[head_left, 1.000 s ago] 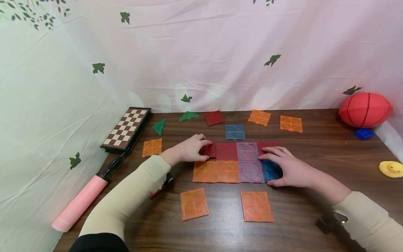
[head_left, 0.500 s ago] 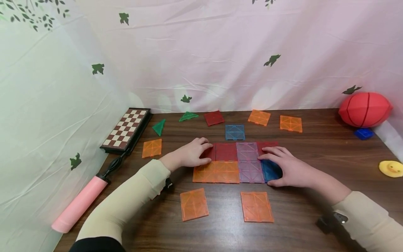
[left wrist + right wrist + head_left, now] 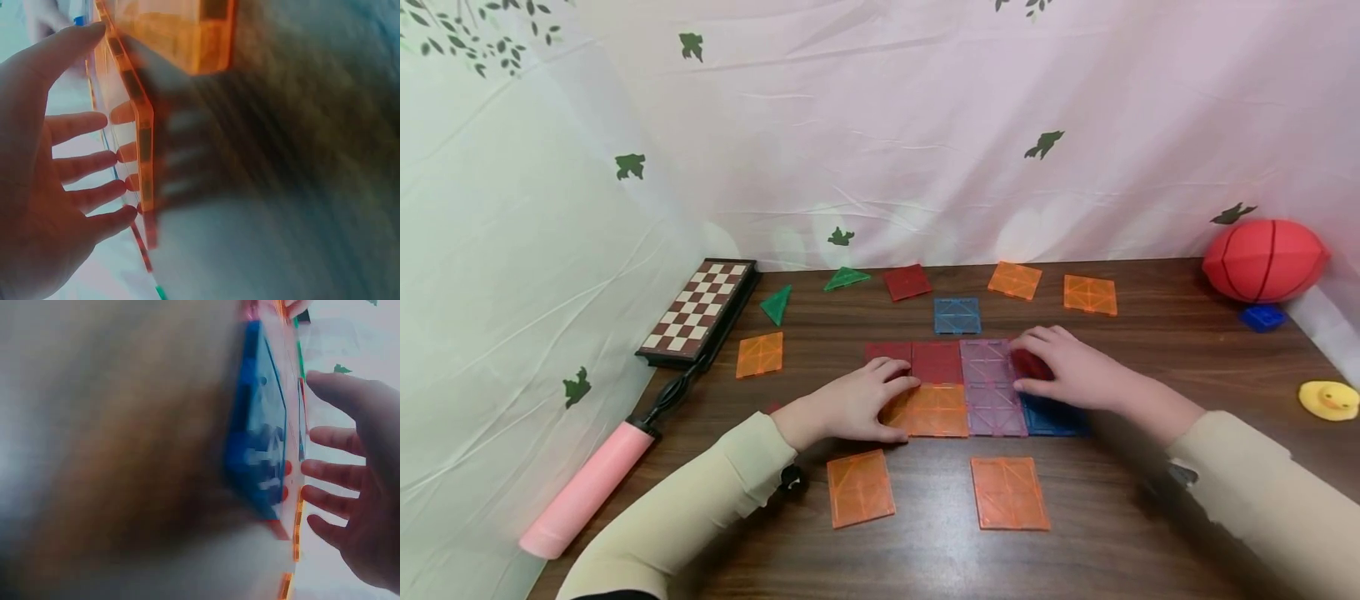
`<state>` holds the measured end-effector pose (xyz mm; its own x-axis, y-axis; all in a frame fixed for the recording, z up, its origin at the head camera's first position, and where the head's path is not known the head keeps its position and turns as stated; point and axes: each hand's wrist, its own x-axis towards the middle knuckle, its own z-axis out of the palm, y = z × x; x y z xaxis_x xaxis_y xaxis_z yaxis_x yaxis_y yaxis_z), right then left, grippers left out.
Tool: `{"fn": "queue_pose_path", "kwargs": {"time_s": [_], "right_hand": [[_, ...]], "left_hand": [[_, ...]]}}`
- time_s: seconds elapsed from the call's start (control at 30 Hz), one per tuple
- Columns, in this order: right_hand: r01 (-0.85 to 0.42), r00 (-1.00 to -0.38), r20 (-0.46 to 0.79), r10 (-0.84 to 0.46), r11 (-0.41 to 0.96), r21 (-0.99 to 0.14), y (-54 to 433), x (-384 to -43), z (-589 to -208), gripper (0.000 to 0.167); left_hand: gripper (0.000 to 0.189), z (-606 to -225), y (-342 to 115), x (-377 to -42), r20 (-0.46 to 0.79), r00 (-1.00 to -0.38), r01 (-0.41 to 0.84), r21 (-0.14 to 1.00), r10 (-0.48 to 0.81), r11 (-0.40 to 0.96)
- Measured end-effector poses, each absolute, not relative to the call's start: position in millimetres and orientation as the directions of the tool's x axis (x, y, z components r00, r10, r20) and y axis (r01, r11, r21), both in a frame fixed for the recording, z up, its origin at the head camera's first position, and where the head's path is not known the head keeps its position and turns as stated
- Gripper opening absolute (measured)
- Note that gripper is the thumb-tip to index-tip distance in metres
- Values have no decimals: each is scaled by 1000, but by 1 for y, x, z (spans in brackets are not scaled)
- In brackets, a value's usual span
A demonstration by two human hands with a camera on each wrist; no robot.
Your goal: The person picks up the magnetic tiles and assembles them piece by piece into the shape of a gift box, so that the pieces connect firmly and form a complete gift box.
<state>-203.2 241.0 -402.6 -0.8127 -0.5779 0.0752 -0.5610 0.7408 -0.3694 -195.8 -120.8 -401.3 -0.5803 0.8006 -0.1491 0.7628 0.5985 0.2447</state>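
My left hand (image 3: 857, 404) has just slid from the left red tiles (image 3: 936, 362) down to the orange tiles (image 3: 938, 411), left of the purple tiles (image 3: 988, 363); my right hand (image 3: 1078, 368) has shifted from the blue tile (image 3: 1056, 418) up to the end red tile (image 3: 1027, 368), right of them. I judge the handling has passed to these spots in the edge-to-edge layout. Both hands' fingers are spread apart; whether the right ones touch, I cannot tell. Loose tiles (image 3: 1011, 493) lie around the purple tiles on the brown table (image 3: 925, 562). Far left of them sit a chessboard (image 3: 696, 310) and pump (image 3: 589, 489); far right, a ball (image 3: 1266, 260) and duck (image 3: 1330, 400); behind, a cloth (image 3: 865, 125).
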Motion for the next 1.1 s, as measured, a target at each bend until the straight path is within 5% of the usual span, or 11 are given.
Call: {"fn": "queue_pose_path", "kwargs": {"time_s": [0.17,0.47,1.1], "right_hand": [[-551,-818,94,-568,724,-415,220,-238,-394,44],[-519,-817,0,-577,734,-438,184,-294,-401,55],[-483,-826,-51,-562,752,-449,185,-308,-412,46]], "left_hand": [[78,-401,-117,-193,-123,-578,784,191,807,590],[79,-402,-117,-194,-129,-575,787,182,808,589],[77,-400,-114,-193,-146,-586,778,175,797,604]]}}
